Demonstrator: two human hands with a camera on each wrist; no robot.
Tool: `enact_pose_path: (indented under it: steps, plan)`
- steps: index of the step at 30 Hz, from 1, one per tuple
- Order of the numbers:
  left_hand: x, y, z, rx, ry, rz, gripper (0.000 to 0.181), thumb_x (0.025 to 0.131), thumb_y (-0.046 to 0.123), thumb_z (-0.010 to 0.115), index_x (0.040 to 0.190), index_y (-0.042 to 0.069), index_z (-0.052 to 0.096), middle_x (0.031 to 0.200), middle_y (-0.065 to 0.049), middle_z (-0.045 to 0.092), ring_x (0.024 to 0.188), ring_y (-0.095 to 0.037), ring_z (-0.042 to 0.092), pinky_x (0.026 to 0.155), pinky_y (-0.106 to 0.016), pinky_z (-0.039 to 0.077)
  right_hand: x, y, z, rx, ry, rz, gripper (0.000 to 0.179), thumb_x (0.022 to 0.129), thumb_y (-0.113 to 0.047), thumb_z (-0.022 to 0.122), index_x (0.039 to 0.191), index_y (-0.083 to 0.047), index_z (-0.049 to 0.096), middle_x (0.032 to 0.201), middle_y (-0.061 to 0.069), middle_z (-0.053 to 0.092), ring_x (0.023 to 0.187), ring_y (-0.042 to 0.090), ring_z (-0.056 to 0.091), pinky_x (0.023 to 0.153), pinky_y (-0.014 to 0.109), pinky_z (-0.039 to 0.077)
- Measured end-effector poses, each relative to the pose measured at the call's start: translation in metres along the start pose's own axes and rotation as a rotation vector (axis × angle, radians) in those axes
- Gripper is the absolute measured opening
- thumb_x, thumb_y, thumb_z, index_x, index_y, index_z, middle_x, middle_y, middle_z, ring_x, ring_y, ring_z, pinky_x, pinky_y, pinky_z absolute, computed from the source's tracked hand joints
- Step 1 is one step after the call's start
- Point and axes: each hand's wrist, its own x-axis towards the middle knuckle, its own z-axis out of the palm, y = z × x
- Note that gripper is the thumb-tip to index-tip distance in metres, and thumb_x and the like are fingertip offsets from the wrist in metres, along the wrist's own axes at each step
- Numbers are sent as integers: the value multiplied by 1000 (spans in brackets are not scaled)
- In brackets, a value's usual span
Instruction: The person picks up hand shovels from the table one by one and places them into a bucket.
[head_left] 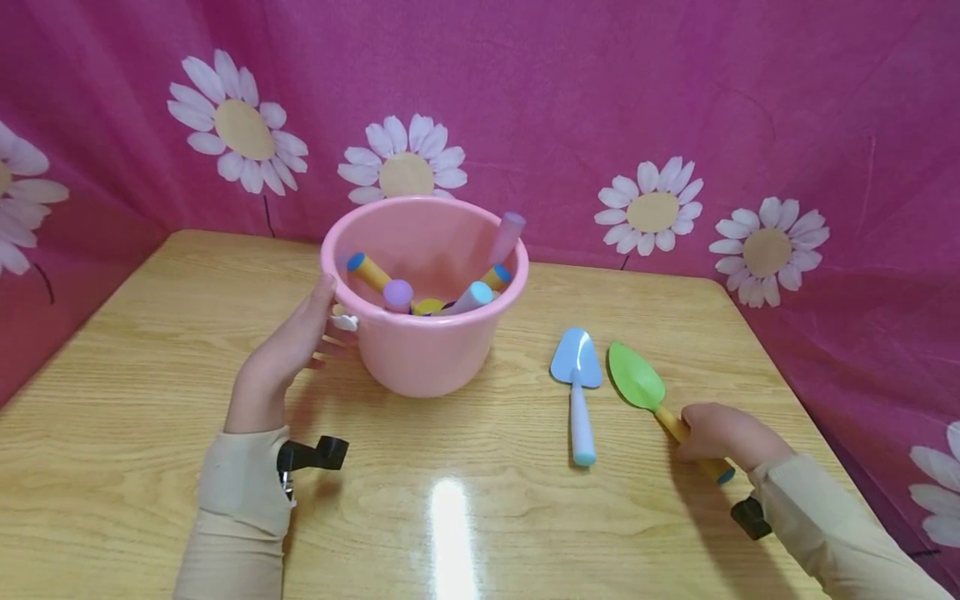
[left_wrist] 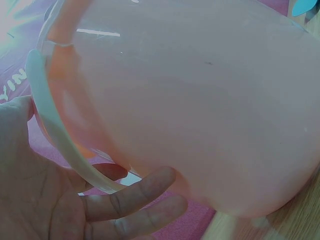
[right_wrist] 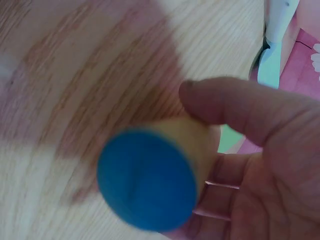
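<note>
A pink bucket (head_left: pixel 427 358) stands on the wooden table, holding several toy tools whose handle ends show above the rim. My left hand (head_left: pixel 296 342) rests against the bucket's left side, the thumb up at the rim. In the left wrist view, its fingers (left_wrist: pixel 135 200) stretch out along the bucket wall beside a pale curved handle (left_wrist: pixel 60 130). At the right, my right hand (head_left: pixel 727 433) grips the yellow handle of a green toy trowel (head_left: pixel 636 377). The right wrist view shows that handle's blue end (right_wrist: pixel 147 180) between thumb and fingers.
A blue toy trowel (head_left: pixel 576 358) with a pale handle lies between the bucket and the green trowel. Behind the table (head_left: pixel 375 500) hangs a magenta cloth (head_left: pixel 525 108) with white daisies. A purple-pink handle (head_left: pixel 508 237) leans out over the bucket's right rim.
</note>
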Motion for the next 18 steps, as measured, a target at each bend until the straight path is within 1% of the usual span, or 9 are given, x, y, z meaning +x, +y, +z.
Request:
enact_pose_path:
  steps: [2, 4, 9, 12, 18]
  plan:
    - [0, 0, -1, -2, -1, -9, 79, 85, 67, 6, 140, 13, 19, 115, -25, 45, 101, -41, 48, 75, -48, 39, -1, -1, 0, -3, 14, 9, 23, 67, -16, 68, 72, -5, 48, 66, 3, 46, 57, 17, 44, 53, 29, 35]
    - [-1, 1, -2, -2, -1, -15, 79, 85, 67, 5, 140, 12, 19, 114, -25, 45, 100, -41, 49, 74, -46, 39, -1, -2, -1, -3, 21, 23, 22, 69, -16, 67, 72, -5, 49, 65, 3, 46, 57, 17, 44, 53, 30, 36]
    - [0, 2, -2, -4, -6, -28, 82, 83, 69, 5, 140, 13, 20, 115, -25, 45, 100, -40, 48, 75, -47, 38, 0, -2, 0, -3, 40, 39, 18, 72, -15, 64, 72, -4, 50, 65, 4, 47, 57, 17, 45, 53, 30, 37]
    - [0, 2, -2, -3, -11, -28, 82, 82, 70, 6, 141, 14, 18, 116, -24, 44, 100, -40, 47, 75, -47, 38, 0, -2, 0, 10, 60, 33, 16, 70, -12, 63, 71, -3, 50, 65, 4, 47, 57, 17, 45, 52, 29, 38]
    - [1, 2, -4, -5, -16, -13, 79, 85, 66, 3, 140, 11, 16, 115, -26, 44, 99, -43, 49, 71, -43, 38, 1, -2, 2, 21, 74, 31, 15, 71, -10, 63, 71, -2, 50, 65, 4, 46, 56, 17, 45, 51, 28, 40]
